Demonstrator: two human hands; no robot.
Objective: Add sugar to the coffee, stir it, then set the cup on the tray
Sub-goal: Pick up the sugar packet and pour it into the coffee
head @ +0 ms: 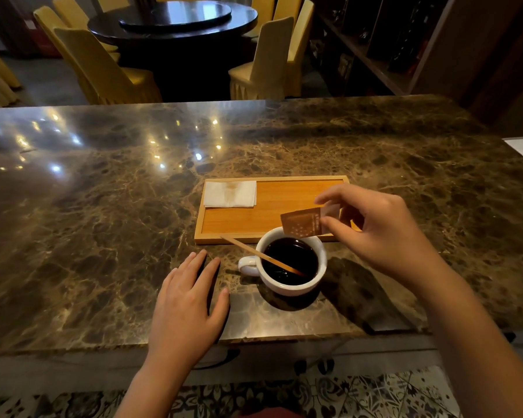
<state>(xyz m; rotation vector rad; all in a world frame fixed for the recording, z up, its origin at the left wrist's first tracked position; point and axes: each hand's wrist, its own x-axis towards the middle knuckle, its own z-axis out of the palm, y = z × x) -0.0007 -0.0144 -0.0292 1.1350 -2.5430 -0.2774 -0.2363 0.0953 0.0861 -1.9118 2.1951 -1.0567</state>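
A polished brown marble counter (103,221) holds a shallow rectangular wooden tray (269,212) bearing a folded white napkin (230,193); just before it stands a white ceramic cup (293,285) of black coffee, a thin wooden stirrer (254,251) leaning inside; the right hand (381,233) pinches a small brown sugar packet (301,225) above the rim; the left hand (187,300) rests flat, fingers spread, beside the cup.
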